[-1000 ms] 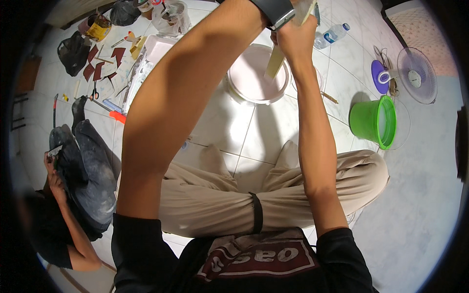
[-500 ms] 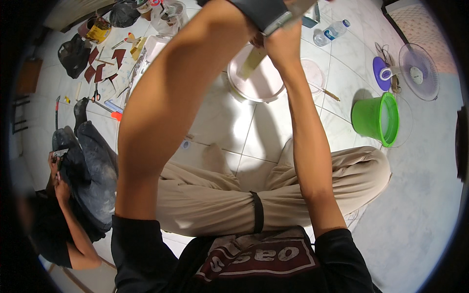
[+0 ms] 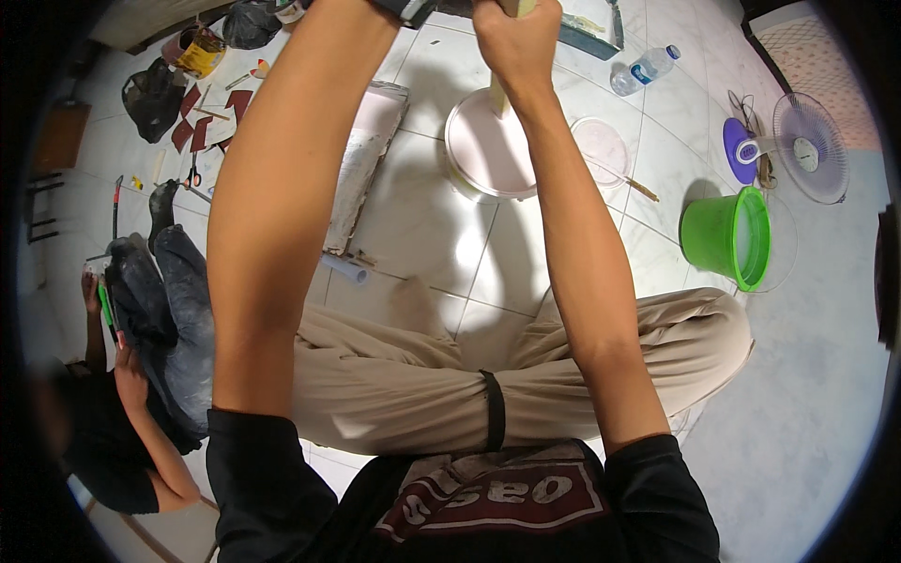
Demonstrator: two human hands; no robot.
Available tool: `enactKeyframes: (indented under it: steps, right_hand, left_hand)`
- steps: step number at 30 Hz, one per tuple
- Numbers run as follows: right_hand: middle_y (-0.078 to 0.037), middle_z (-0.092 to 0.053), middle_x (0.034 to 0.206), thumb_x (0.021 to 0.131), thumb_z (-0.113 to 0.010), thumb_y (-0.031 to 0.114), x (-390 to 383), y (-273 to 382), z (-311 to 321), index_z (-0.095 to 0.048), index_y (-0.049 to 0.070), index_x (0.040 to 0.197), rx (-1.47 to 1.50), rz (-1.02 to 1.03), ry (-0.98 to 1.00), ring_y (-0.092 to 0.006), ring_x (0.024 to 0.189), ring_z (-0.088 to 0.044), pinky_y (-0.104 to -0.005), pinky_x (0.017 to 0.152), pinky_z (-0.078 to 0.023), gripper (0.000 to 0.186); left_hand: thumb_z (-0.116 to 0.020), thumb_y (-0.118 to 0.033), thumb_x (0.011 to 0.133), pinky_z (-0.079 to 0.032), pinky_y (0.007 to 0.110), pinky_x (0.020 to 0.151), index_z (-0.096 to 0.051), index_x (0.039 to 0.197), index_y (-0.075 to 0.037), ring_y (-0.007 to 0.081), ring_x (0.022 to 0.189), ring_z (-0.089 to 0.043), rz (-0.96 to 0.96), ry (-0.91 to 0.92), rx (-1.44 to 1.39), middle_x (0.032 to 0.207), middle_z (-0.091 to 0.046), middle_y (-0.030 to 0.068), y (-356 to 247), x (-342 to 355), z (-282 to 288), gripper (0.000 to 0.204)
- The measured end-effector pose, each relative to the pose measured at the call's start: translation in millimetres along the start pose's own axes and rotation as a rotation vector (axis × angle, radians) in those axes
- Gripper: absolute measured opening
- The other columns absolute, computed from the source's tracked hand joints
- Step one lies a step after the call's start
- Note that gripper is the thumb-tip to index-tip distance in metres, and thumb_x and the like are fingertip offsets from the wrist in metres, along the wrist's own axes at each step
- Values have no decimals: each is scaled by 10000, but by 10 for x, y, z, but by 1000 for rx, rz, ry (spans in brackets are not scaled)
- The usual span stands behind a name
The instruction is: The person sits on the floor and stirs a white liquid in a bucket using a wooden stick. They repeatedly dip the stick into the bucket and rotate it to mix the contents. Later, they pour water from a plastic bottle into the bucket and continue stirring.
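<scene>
My right hand (image 3: 516,42) is at the top of the view, closed around a pale flat wooden stick (image 3: 498,98). The stick's lower end dips into pale pink paint in a round bucket (image 3: 460,180) on the tiled floor. My left forearm reaches up past the top edge, with a black wristwatch (image 3: 413,11) at its end; the left hand itself lies outside the picture. Below that forearm, partly covered by it, is a long paint-smeared tray (image 3: 368,169). A round lid (image 3: 601,141) rests right of the bucket, with a thin brown-ended stick (image 3: 641,190) across it.
To the right are a water bottle (image 3: 646,71), a green bucket (image 3: 709,233) and a fan (image 3: 809,150). A dark tray (image 3: 601,42) stands at the top. At left sits a co-worker (image 3: 141,385) holding a green-handled tool, near scissors (image 3: 192,174) and a black bag (image 3: 153,101).
My left arm has swung left, away from my right hand, uncovering more of the tray. The stick stands more upright in the bucket. The co-worker's hands now hold a green-handled tool.
</scene>
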State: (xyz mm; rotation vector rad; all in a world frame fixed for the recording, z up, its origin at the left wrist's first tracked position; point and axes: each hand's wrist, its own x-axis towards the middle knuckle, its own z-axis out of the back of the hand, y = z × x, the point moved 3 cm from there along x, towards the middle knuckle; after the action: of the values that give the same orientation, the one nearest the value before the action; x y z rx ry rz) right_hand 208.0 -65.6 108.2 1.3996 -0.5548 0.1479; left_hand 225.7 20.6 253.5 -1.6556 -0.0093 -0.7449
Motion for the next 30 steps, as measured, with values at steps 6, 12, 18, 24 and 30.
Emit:
enactKeyframes:
  steps: [6, 12, 18, 24, 30]
  right_hand:
    - [-126, -616, 607, 847, -621, 90, -266, 309, -56, -663, -64, 771, 163, -15, 10, -194, 565, -567, -371, 552, -451, 177]
    - [-65, -633, 649, 835, -663, 169, -272, 165, 475, -652, -31, 769, 11, -232, 103, -149, 587, -581, -336, 585, -474, 211]
    - [-90, -581, 589, 853, -616, 88, -7, -20, 216, -626, -32, 756, -189, -10, -3, -167, 522, -542, -350, 501, -430, 156]
    - [-107, -633, 624, 852, -628, 98, 0, 69, -147, -673, -50, 780, 53, -46, 101, -185, 571, -592, -378, 556, -466, 170]
    - [-75, -618, 610, 819, -679, 173, -294, 141, 189, -681, -24, 794, 177, -206, 167, -151, 535, -582, -330, 520, -461, 198]
  left_hand:
    - [-594, -152, 855, -356, 289, 413, -563, 656, -68, 95, 398, -385, 212, -79, 115, 503, -434, -28, -266, -133, -333, 218]
    - [-617, -150, 841, -351, 313, 387, -559, 657, -50, 106, 390, -395, 173, -95, -171, 509, -444, -7, 39, 76, -540, 217]
    - [-606, -155, 860, -395, 302, 384, -550, 624, -63, 107, 364, -415, 16, -148, -66, 481, -458, 3, 180, 115, -122, 260]
    - [-597, -175, 849, -413, 308, 416, -552, 607, -81, 102, 380, -421, 16, -82, 50, 474, -451, -8, -110, -91, 62, 264]
    - [-609, -175, 821, -394, 317, 392, -561, 613, -34, 124, 387, -442, 142, -85, 135, 499, -475, 6, -310, -167, -435, 256]
